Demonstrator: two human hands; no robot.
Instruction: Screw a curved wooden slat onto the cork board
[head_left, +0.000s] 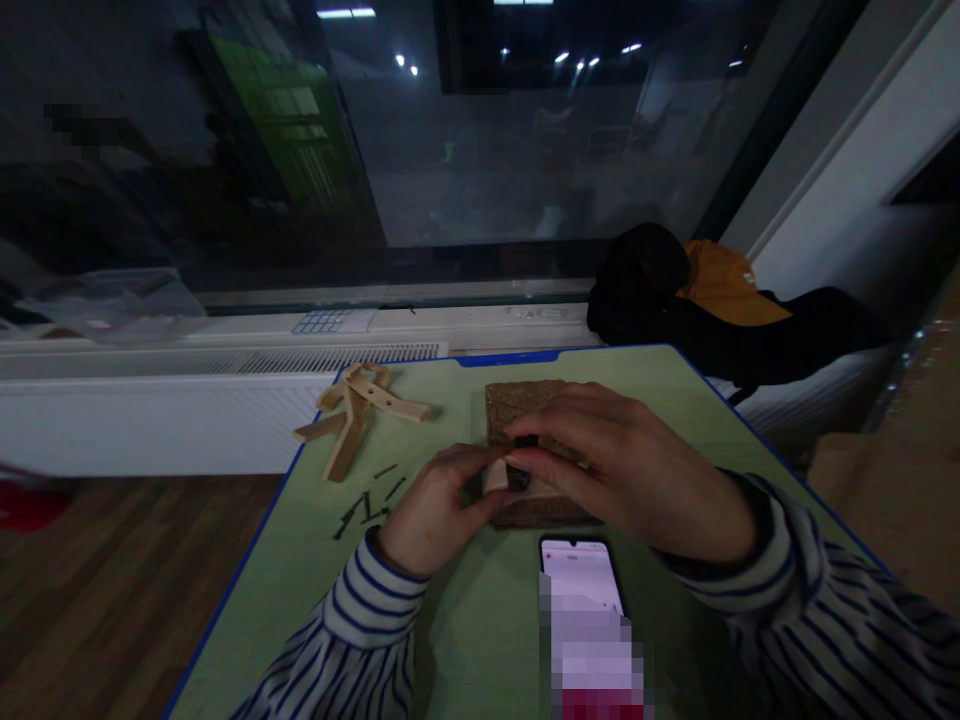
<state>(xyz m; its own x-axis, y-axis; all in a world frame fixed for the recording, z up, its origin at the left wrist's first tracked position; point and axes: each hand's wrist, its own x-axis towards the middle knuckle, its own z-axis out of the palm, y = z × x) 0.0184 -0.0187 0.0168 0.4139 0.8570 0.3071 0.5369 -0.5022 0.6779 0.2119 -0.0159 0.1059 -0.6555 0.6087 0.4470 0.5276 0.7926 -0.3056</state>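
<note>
Both hands meet over a brown, rough-faced block (pixel 517 399) on the green table (pixel 465 640). My left hand (pixel 435 505) is closed, pinching a pale wooden piece (pixel 496 477) between thumb and fingers; my fingers cover part of it. From the right, my right hand (pixel 619 460) pinches a small black object (pixel 526 441) just above the wood; its kind cannot be made out. Left of my left hand lie several dark screws or nails (pixel 365 507). A lit phone (pixel 581 580) lies screen up below the block.
Several curved wooden parts (pixel 349 425), one with holes, are piled at the table's far left. Behind the table stand a white radiator (pixel 150 410) and a window sill. A dark garment (pixel 645 280) and an orange cap (pixel 727 280) lie at the back right.
</note>
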